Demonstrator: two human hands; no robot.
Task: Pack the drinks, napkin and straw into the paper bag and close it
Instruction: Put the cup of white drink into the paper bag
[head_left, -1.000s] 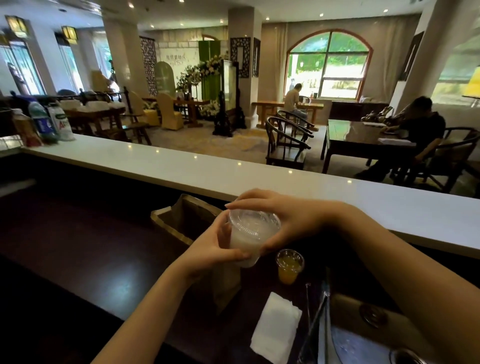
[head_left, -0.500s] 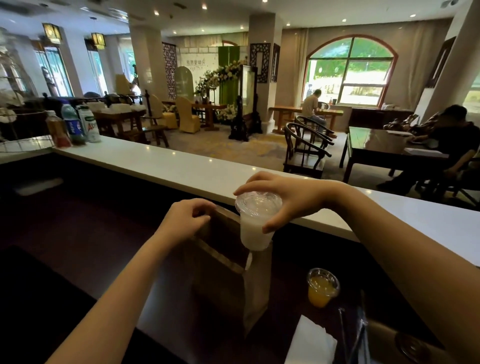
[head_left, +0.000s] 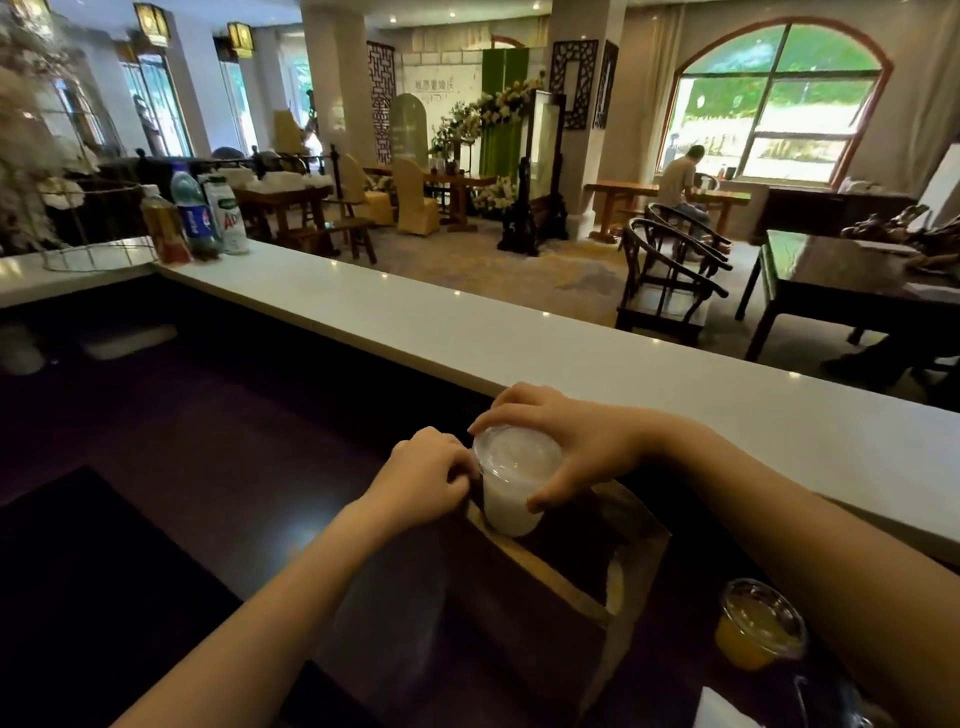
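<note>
Brown paper bag (head_left: 545, 587) stood open on dark counter (head_left: 208, 467), mouth up. Right hand (head_left: 576, 447) reached in from right, fingers and thumb clamped round rim of clear lidded plastic cup of white drink (head_left: 511, 480), cup upright, its base just inside bag mouth. Left hand (head_left: 421, 475) curled shut, pinching bag's near-left top edge, knuckles touching cup. Small clear lidded cup of orange juice (head_left: 758, 626) sat on counter right of bag, apart from it. White napkin corner (head_left: 727, 709) at bottom edge
</note>
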